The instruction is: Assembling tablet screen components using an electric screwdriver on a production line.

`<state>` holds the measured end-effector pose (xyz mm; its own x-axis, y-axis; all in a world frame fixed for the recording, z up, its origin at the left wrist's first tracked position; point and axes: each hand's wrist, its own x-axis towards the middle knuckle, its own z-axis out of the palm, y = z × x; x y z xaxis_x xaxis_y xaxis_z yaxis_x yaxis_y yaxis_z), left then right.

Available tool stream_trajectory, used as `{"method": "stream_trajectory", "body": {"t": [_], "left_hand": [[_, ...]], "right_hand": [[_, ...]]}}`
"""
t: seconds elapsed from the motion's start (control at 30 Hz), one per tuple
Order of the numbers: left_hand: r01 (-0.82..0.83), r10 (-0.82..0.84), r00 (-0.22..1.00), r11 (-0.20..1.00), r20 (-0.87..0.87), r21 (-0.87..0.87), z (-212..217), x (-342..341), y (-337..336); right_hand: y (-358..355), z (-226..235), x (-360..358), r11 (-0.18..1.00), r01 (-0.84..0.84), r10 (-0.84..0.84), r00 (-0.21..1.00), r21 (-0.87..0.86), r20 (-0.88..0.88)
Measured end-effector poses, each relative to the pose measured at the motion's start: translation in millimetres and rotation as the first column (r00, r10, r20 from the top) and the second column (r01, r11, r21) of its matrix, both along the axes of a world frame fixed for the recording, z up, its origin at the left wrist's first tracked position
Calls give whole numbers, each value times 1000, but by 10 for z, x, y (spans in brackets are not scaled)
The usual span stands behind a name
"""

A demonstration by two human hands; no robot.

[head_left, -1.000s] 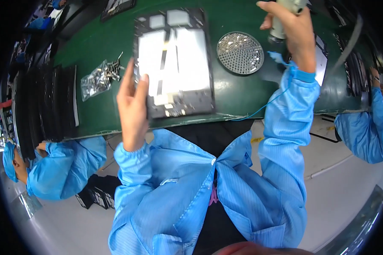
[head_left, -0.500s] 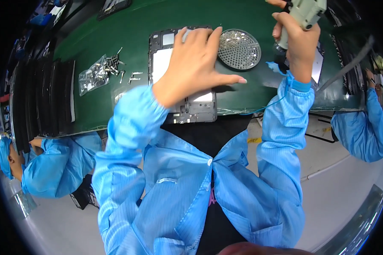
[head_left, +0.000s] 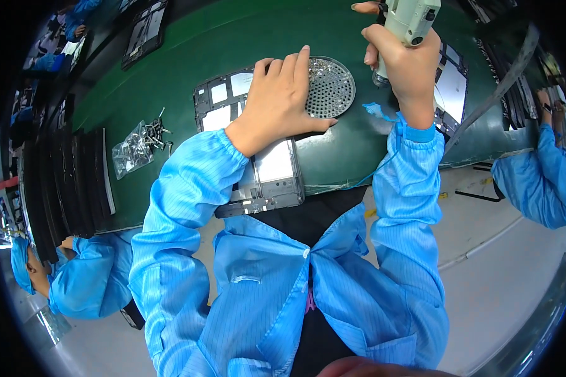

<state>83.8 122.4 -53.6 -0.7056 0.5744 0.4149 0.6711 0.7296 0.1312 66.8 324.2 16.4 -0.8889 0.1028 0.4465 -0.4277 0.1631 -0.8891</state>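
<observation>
Head view: 2 hands, 1 screwdriver (head_left: 409, 25), 1 round tray (head_left: 331, 88), 1 frame (head_left: 267, 176).

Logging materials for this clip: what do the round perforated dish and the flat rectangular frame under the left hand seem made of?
The round perforated dish looks like bare metal: silvery, glinting, with fine holes. The flat rectangular frame seems to be grey metal or metallised plastic with matte pale panels; which one is unclear. The left hand lies on both.
</observation>
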Motion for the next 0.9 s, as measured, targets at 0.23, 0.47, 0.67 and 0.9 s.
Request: {"method": "stream_trajectory", "body": {"t": [0.23,0.47,0.67,0.9], "left_hand": [[-59,13,977,976,214,208,9,-426,-251],[14,-199,801,949,564,315,-68,-1125,-355],[41,-199,814,957,546,288,-119,-1211,-288],[56,-228,783,953,578,299,-139,-1307,-330]], "right_hand": [[-44,91,37,978,-46,63,995,-202,78],[-11,80,43,979,-41,56,996,-202,70],[-31,87,43,976,-47,66,994,-210,83],[-35,64,29,975,-58,79,993,-215,90]]}}
